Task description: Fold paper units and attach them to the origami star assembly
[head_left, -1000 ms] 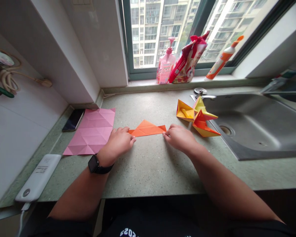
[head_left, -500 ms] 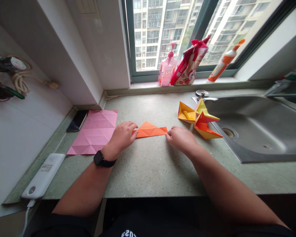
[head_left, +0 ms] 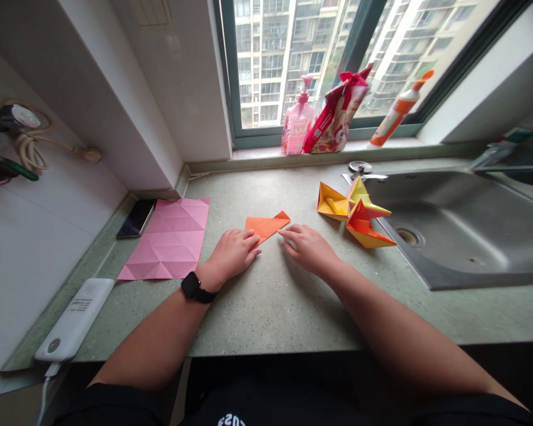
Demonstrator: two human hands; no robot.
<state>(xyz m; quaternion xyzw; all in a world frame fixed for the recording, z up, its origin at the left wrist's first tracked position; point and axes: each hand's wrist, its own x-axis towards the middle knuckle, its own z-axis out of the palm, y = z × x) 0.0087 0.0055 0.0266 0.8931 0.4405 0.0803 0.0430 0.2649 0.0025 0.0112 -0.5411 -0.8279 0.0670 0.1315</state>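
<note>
"Where's the paper?"

"The orange origami triangle (head_left: 265, 228) lies on the tabletop (head_left: 270, 313), long axis pointing far-right. My left grip (head_left: 231, 255) rests open against it; my right grip (head_left: 308, 248), open, is just beside it. The pink creased sheet (head_left: 173, 239) is left of it, the folded origami models (head_left: 354, 212) right."

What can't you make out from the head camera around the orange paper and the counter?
Head view: the lower part of the orange origami paper, hidden under the left hand.
Head view: printing on the white power bank, too small to read.
Head view: label on the pink pump bottle, too small and blurred.
</note>
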